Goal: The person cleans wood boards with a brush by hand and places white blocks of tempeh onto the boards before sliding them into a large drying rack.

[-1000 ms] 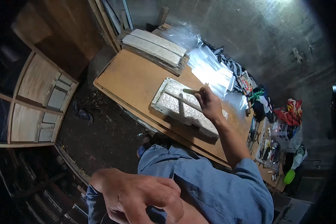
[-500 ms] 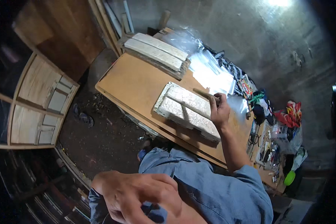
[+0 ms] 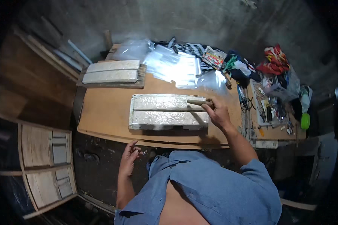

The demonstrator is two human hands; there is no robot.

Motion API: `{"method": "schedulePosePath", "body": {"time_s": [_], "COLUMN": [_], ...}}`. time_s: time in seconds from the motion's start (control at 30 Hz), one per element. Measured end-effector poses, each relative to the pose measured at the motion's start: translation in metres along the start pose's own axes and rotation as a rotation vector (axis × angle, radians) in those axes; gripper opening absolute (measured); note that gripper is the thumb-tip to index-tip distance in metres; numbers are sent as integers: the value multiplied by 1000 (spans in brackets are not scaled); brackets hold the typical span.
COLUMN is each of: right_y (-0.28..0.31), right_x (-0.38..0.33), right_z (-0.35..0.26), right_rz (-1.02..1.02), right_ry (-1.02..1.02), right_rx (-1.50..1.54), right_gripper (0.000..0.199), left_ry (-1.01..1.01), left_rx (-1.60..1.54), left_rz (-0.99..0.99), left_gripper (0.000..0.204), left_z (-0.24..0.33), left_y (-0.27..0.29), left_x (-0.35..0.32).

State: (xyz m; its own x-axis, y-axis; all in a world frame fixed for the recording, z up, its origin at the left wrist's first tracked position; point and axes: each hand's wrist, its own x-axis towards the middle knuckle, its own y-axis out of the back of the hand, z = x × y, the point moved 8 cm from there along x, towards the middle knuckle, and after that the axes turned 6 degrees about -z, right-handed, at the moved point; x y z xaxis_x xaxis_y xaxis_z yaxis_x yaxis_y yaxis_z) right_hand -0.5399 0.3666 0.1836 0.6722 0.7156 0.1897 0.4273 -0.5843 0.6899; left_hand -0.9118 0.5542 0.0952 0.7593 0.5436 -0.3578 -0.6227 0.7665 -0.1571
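On the table stands a white rectangular block [image 3: 157, 119], its top wet-looking and split lengthwise by a groove. My right hand [image 3: 218, 111] is closed round a short brown stick, wood by its look [image 3: 199, 102], which lies level over the block's right end. Whether the stick touches the surface I cannot tell. Below the table's front edge hangs my left hand [image 3: 130, 157], fingers loosely bent and apart, with nothing visible held. A small bright speck by its fingertips is too small to name.
A second white grooved block [image 3: 110, 71] rests on a board at the back left of the brown table [image 3: 101, 108]. Clear plastic sheets [image 3: 169, 63] lie behind. A tray of small tools [image 3: 268, 105], a basket [image 3: 281, 90] and cloths crowd the right. Wooden panels [image 3: 45, 165] stand left.
My view has turned, so the table now lies straight across. My left hand has dropped from close to the camera to near the table's front edge. The right hand still grips the stick.
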Motion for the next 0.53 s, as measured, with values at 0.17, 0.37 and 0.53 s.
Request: {"method": "schedulePosePath", "body": {"time_s": [0.17,0.37,0.53], "right_y": [24,55,61], "right_x": [-16,-39,-32], "right_z": [23,45,42], "right_rz": [39,211,139], "right_ry": [-146,-199,-170], "right_rx": [16,79,-23], "right_gripper": [24,21,26], "left_ry": [221,524,752], "left_rx": [75,52,26], "left_rz": [51,248,321], "left_gripper": [45,42,49], "left_z": [-105,-215,-275], "left_y": [33,72,92], "left_x": [16,-10,-47]}}
